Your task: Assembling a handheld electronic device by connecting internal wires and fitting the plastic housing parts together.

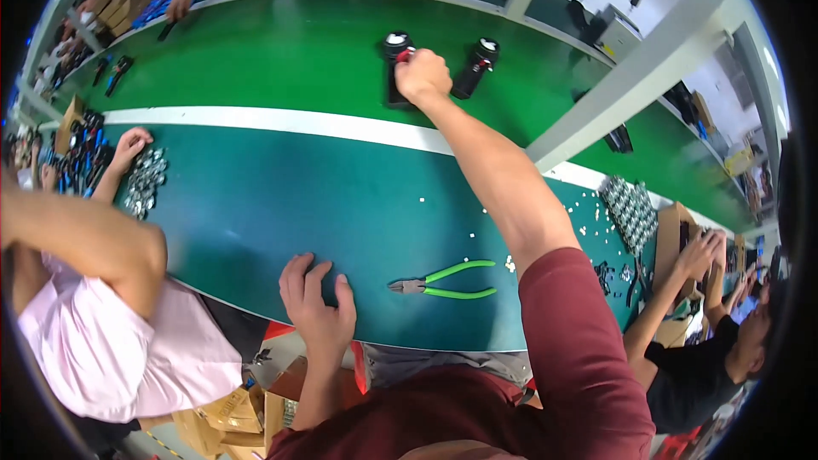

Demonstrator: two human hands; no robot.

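Note:
My right hand (423,77) reaches across onto the bright green belt, its fingers closed on a black flashlight-like device (397,44) with a pale top and a red part. A second black device of the same kind (475,68) leans just to the right of it. My left hand (319,302) rests at the near edge of the dark green table (256,221), fingers apart and nothing in them. To its right lie diagonal cutting pliers (409,286) with open green handles.
Small white bits (509,264) are scattered around the right side. A stack of silvery parts (630,211) lies at the right, a heap of metal pieces (146,181) at the left. A grey post (613,85) slants past my right arm. Co-workers sit on both sides.

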